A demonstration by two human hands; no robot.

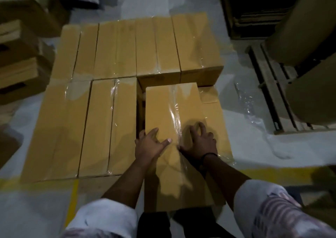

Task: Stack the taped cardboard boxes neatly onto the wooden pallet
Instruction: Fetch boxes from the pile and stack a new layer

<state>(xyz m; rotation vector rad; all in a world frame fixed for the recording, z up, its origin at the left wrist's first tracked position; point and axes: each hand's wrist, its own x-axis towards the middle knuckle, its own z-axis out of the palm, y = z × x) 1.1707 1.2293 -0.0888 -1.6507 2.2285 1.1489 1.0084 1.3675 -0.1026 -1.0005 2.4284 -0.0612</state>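
Head view: the taped box (172,108) lies at the near right of the stacked boxes (116,52), over a dark gap (140,110) beside the near row, a little askew, its near end overhanging toward the person; the left hand (151,143) lies spread on the box top, its fingers (142,134) reaching the left edge; the right hand (199,141) presses down with arched fingers, curled round nothing; both look released rather than clenched. The step in hand seems to be seating this box in its slot; next it likely needs a push forward and leftward until it sits flush and level with its neighbours. The pallet is hidden beneath the load. No label or writing is readable; only clear tape (175,114) shows.
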